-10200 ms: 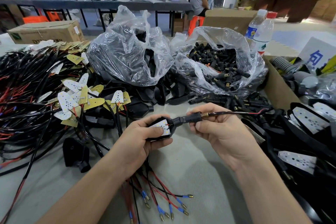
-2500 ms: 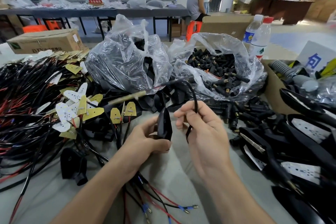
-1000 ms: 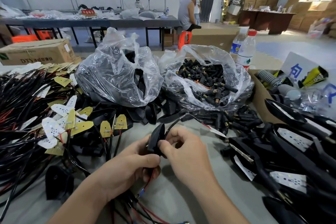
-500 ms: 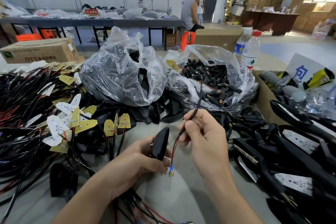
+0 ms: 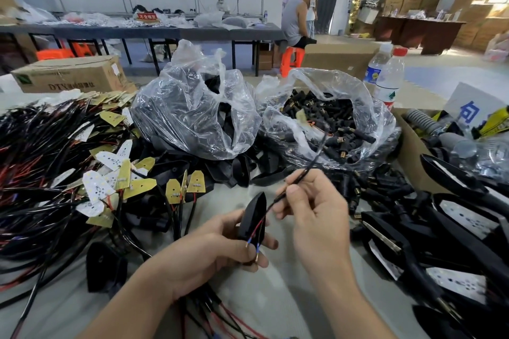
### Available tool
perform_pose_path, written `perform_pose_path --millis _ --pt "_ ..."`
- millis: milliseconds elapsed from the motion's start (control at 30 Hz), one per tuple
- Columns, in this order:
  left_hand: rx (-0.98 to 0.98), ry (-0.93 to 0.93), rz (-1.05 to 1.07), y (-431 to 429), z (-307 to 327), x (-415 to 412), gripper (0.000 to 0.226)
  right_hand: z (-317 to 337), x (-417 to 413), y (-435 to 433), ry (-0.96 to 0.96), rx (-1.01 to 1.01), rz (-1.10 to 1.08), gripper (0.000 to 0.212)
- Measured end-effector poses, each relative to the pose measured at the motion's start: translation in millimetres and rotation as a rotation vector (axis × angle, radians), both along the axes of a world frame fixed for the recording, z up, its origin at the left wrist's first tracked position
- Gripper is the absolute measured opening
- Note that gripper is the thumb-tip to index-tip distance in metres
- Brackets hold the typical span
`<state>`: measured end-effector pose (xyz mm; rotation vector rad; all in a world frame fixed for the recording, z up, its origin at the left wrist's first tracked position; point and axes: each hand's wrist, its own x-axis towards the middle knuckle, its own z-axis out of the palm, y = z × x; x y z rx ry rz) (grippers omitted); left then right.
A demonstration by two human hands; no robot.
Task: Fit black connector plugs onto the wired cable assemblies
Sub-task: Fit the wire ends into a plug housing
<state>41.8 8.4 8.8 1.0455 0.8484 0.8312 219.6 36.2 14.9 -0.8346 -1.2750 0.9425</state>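
Observation:
My left hand [image 5: 220, 248] grips a black pointed housing [image 5: 252, 216] edge-on above the grey table [image 5: 275, 297]. My right hand [image 5: 311, 209] pinches a thin black cable [image 5: 311, 165] between thumb and forefinger. The cable runs up toward the plug bag. Its lower end splits into a red and a black wire [image 5: 256, 231] with blue sleeves and brass tips, hanging in front of the housing. A clear bag [image 5: 380, 124] behind holds many black connector plugs [image 5: 330, 118].
A second clear bag [image 5: 192, 113] of black housings stands at centre. Piles of black and red cables with yellow and white boards [image 5: 110, 173] fill the left. Finished black assemblies [image 5: 454, 215] lie right. Loose plugs [image 5: 369, 187], a cardboard box [image 5: 407, 146] and two bottles [image 5: 388, 77] sit beyond.
My right hand has drawn the cable a little further up and right. The wire tips now hang lower against the housing in my left hand.

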Motion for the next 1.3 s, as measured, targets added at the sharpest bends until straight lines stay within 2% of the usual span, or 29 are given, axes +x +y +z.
perform_pose_path --millis 67,167,267,400,533,700,867,967,1100,1300 --pt "-0.023 -0.045 0.002 0.7 0.5 -0.6 0.048 1.5 6.3 3.8 0.039 0.009 -0.063 0.022" --pt "-0.03 -0.094 0.01 1.7 0.7 -0.8 0.044 -0.7 10.6 7.7 0.012 0.016 -0.126 0.022" --pt "-0.042 -0.097 0.045 2.7 -0.7 -1.4 0.055 -2.9 10.1 7.5 0.001 0.019 -0.146 0.026" --pt "-0.039 -0.054 0.078 3.6 -1.8 1.1 0.045 -0.8 10.5 5.9 0.093 -0.018 -0.117 0.026" --pt "-0.034 0.01 0.073 3.3 -3.2 5.7 0.054 3.2 5.9 1.5 0.125 -0.05 -0.049 0.024" --pt "-0.028 0.042 0.083 3.9 -5.6 7.3 0.049 6.6 4.3 1.2 0.267 -0.126 0.034 0.017" --pt "0.011 -0.013 0.055 3.8 -5.5 5.9 0.043 5.3 4.6 -0.7 0.097 -0.076 0.083 0.029" --pt "-0.014 -0.032 0.059 4.1 -4.6 4.0 0.044 4.1 7.3 1.0 0.017 -0.046 0.035 0.03" --pt "-0.04 -0.06 0.038 3.5 -2.0 1.7 0.054 2.2 10.7 2.9 0.015 -0.037 -0.093 0.024" --pt "-0.036 -0.023 0.039 3.3 -2.5 3.2 0.056 3.3 1.3 -2.0 0.126 -0.101 -0.095 0.017"
